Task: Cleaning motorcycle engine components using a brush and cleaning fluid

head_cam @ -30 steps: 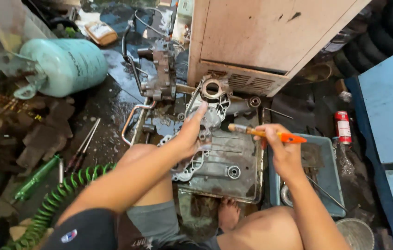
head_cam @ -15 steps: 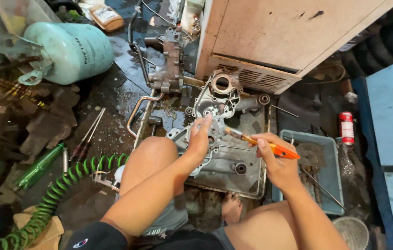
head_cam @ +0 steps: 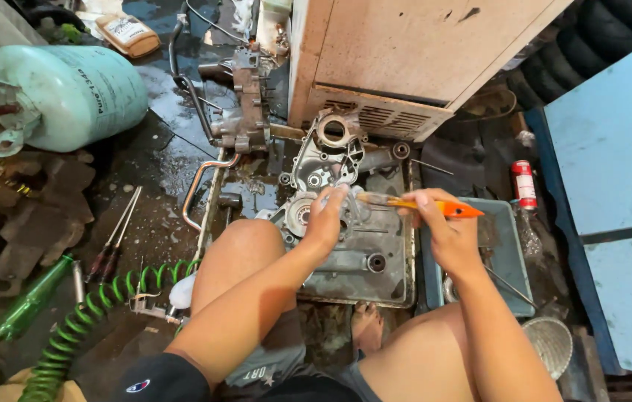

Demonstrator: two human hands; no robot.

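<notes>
I squat over a greasy metal tray (head_cam: 386, 286) that holds a grey engine crankcase half (head_cam: 328, 165). My left hand (head_cam: 328, 217) rests on the lower part of the casing, fingers curled on it and steadying it. My right hand (head_cam: 441, 225) grips a screwdriver with an orange handle (head_cam: 451, 209). Its shaft points left toward the casing, close to my left fingertips; the tip is blurred. My knees frame the tray from below.
A pale green gas cylinder (head_cam: 59, 95) lies at the upper left. Two screwdrivers (head_cam: 113, 242) and a coiled green air hose (head_cam: 81, 327) lie on the wet floor at left. A beige metal cabinet (head_cam: 412, 56) stands behind; a teal tray (head_cam: 508, 253) and a red spray can (head_cam: 524, 184) are to the right.
My view has shifted so the casing sits more centrally. My left hand has slid down the casing and the screwdriver has moved in closer to it.
</notes>
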